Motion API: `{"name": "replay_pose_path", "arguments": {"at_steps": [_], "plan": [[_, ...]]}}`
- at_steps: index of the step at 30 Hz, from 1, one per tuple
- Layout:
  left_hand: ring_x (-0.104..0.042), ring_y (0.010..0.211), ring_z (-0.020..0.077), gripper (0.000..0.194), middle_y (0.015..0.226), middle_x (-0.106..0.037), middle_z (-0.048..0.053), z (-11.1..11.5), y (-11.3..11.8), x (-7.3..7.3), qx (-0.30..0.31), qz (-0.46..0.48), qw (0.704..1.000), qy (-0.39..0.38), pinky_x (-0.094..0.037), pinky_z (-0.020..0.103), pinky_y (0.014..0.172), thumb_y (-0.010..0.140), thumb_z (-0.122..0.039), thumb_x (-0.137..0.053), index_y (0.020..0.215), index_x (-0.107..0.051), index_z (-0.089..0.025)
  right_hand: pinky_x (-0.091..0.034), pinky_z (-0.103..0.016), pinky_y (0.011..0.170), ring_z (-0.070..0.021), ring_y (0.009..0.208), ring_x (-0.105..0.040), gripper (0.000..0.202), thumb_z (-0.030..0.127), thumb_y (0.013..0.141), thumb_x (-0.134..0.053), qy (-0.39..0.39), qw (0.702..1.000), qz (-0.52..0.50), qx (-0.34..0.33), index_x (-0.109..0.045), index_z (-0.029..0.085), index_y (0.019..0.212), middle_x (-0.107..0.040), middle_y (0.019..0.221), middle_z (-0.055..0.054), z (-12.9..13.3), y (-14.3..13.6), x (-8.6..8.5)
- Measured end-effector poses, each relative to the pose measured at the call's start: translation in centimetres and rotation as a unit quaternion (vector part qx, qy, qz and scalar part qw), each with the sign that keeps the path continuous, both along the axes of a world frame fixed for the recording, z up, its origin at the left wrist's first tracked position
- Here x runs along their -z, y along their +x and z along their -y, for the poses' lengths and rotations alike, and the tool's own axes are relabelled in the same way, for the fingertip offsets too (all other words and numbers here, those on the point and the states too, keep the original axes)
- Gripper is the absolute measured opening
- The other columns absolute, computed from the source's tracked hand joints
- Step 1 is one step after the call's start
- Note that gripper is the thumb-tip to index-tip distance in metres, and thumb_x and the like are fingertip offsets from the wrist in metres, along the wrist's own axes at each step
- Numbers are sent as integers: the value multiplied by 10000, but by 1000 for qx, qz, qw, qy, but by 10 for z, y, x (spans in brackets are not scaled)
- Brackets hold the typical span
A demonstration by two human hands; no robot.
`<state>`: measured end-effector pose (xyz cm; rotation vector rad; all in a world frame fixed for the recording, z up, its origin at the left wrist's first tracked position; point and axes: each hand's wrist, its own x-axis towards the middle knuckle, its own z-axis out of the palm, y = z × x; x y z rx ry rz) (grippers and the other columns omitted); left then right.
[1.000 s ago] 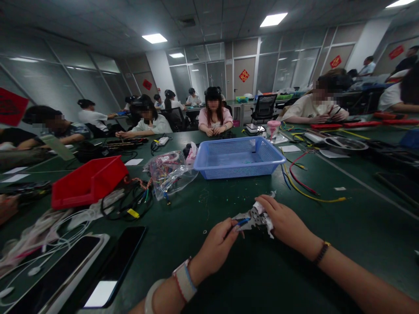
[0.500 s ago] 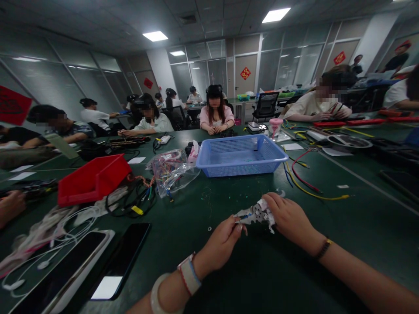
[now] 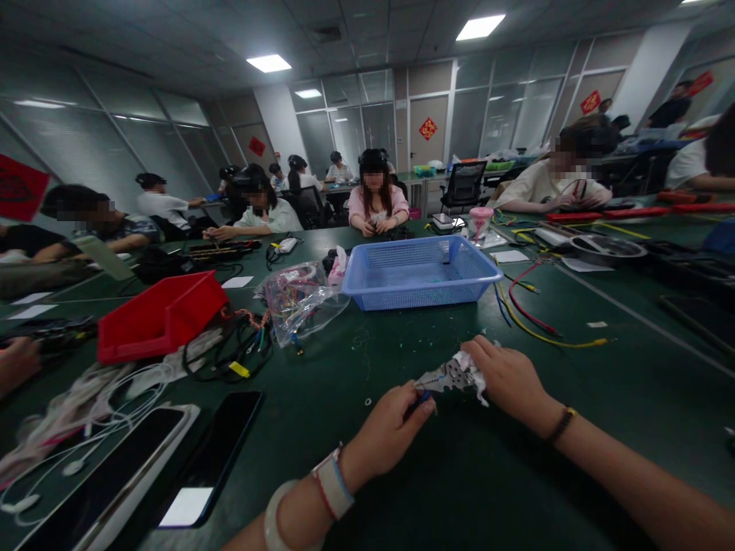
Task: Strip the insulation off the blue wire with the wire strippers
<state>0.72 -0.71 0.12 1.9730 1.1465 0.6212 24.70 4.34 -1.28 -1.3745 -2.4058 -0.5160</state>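
My right hand [image 3: 505,376] is closed around the handles of a metal wire stripper [image 3: 455,375], with white tissue [image 3: 478,380] crumpled about them. The tool's jaws point left toward my left hand [image 3: 387,428]. Thumb and fingers of that hand pinch a thin blue piece [image 3: 425,396] that looks like a wire, right at the jaw tips. Most of it is hidden by my fingers, and I cannot tell whether the jaws grip it.
Ahead stands a blue mesh basket [image 3: 422,295]. Left of it lie a clear bag of wires [image 3: 298,298], a red bin [image 3: 161,317], black cables [image 3: 230,352] and two phones [image 3: 223,436]. Loose coloured wires [image 3: 534,329] lie to the right. Co-workers sit around the table.
The wire stripper's jaws have come closer together. More of the blue piece now shows at my left fingertips, below the jaws. Both hands stay in nearly the same place.
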Motion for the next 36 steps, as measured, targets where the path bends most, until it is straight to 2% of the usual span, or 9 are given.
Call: {"name": "replay_pose_path", "arguments": {"at_steps": [5, 11, 18, 23, 25, 27, 30, 33, 36], "plan": [[-546, 847, 175, 255, 928, -612, 40, 0, 0, 1, 9, -20, 999, 45, -427, 283, 763, 976, -333, -411, 992, -618, -184, -473, -264, 595, -151, 689, -629, 321, 85, 790, -505, -13, 999, -40, -16, -559, 169, 1095, -638, 1093, -93, -2, 2, 1], [-510, 813, 176, 332, 861, -586, 49, -1, -1, 0, -3, -34, 993, 117, -411, 295, 761, 996, -337, -351, 914, -627, -174, -559, -358, 719, -215, 880, -674, 516, 123, 769, -526, -63, 994, -77, -51, -464, 179, 1278, -517, 1348, -133, -2, 7, 2], [-503, 867, 190, 312, 899, -599, 65, -6, -5, 1, 2, 32, 991, 132, -399, 315, 805, 989, -336, -383, 977, -648, -172, -558, -394, 791, -221, 968, -663, 598, 57, 759, -481, -136, 979, -141, -63, -431, 246, 1323, -459, 1402, -111, 0, 11, -6], [-488, 867, 192, 332, 874, -582, 61, -6, -6, 0, 22, 32, 991, 127, -398, 310, 794, 990, -336, -373, 994, -669, -186, -462, -444, 982, -232, 1184, -545, 548, 108, 782, -522, -167, 945, -252, -123, -443, 263, 1302, -504, 1340, -96, -4, 18, -12], [-475, 878, 196, 331, 868, -561, 58, -5, -6, 1, 14, 24, 991, 128, -399, 308, 792, 988, -333, -375, 995, -679, -202, -425, -461, 1020, -239, 1209, -517, 506, 177, 814, -550, -163, 927, -304, -146, -437, 243, 1302, -528, 1301, -111, -8, 22, -11], [-452, 911, 205, 326, 893, -527, 58, -5, -7, 1, -20, 12, 989, 143, -395, 316, 799, 982, -344, -386, 1001, -689, -224, -442, -462, 1002, -240, 1179, -538, 464, 245, 853, -544, -179, 901, -366, -146, -435, 231, 1304, -533, 1293, -122, -12, 26, -7], [-416, 944, 222, 307, 929, -472, 55, -5, -8, 3, -86, -14, 980, 179, -375, 339, 814, 970, -362, -412, 1011, -703, -272, -520, -427, 909, -240, 1122, -583, 439, 341, 869, -554, -238, 831, -488, -122, -454, 232, 1282, -556, 1283, -121, -16, 29, -2], [-410, 918, 221, 287, 927, -450, 48, -5, -9, 5, -124, -31, 971, 199, -366, 351, 808, 959, -366, -438, 1017, -712, -303, -557, -393, 848, -250, 1096, -603, 492, 428, 805, -639, -274, 757, -591, -58, -500, 245, 1240, -596, 1250, -105, -18, 30, -2], [-420, 902, 215, 277, 934, -444, 49, -6, -10, 5, -167, -27, 962, 216, -373, 357, 807, 956, -359, -454, 1048, -707, -296, -582, -365, 777, -253, 1069, -624, 519, 457, 757, -683, -296, 695, -655, -15, -526, 271, 1216, -624, 1230, -81, -20, 31, -4]]}}
